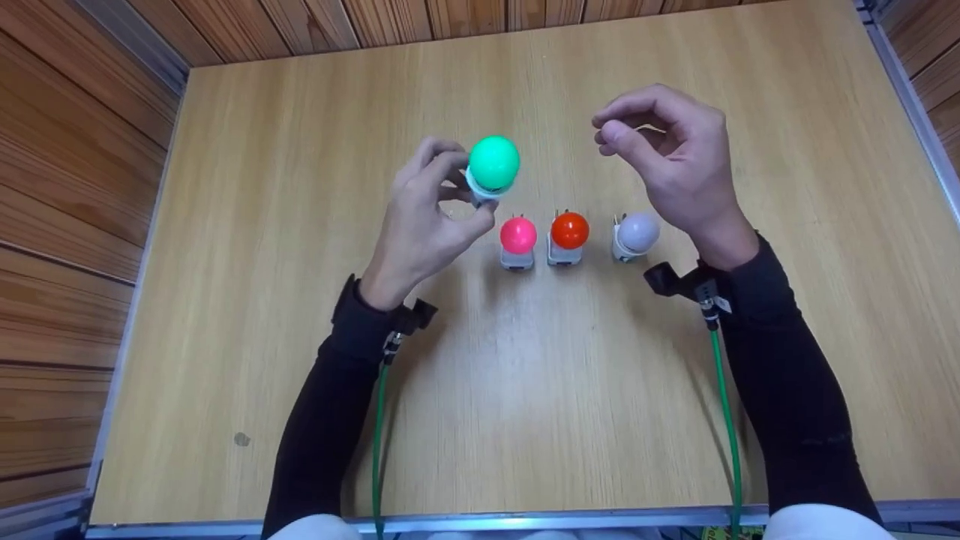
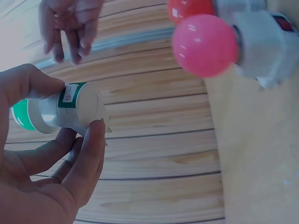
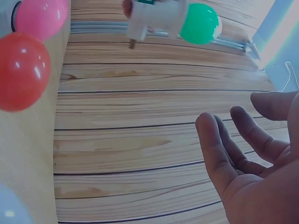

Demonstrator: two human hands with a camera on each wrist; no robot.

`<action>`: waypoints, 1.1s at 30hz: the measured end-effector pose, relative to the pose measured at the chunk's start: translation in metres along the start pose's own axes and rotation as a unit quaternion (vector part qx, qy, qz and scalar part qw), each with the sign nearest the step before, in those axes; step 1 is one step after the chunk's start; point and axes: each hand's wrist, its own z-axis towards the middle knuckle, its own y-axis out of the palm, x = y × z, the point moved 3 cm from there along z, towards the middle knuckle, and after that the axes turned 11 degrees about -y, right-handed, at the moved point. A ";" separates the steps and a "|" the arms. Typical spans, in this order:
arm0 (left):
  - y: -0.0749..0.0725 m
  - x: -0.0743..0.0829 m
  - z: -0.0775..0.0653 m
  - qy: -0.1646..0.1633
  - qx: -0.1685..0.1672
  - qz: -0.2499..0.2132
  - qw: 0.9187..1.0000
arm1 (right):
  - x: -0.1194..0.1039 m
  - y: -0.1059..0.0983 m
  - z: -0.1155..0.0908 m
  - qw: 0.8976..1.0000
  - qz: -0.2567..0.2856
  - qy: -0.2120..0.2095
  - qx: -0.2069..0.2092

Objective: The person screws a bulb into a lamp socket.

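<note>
My left hand grips a green light bulb by its white plug-in socket, lifted over the table. A green-edged switch on the socket and small metal prongs show in the left wrist view. My right hand hangs in the air to the right, fingers loosely bent, holding nothing. Between and below the hands stand a pink bulb, a red bulb and a white bulb, each in its own white plug-in socket. The white one is nearest the right hand.
The wooden table has a metal edge at the front and sides. Slatted wood walls rise at the left and back. A green cable runs from each wrist camera toward the front edge. A small dark spot marks the table at the left.
</note>
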 end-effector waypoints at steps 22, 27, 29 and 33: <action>0.005 -0.066 -0.005 -0.093 -0.030 0.103 0.990 | 0.008 -0.041 -0.015 0.996 -0.062 0.052 0.033; 0.008 -0.072 -0.006 -0.093 -0.047 0.114 0.988 | 0.008 -0.047 -0.018 0.994 -0.077 0.062 0.041; 0.009 -0.074 -0.007 -0.099 -0.055 0.115 0.987 | 0.008 -0.049 -0.019 0.994 -0.078 0.065 0.044; 0.009 -0.077 -0.009 -0.114 -0.069 0.127 0.983 | 0.010 -0.051 -0.020 0.994 -0.079 0.062 0.044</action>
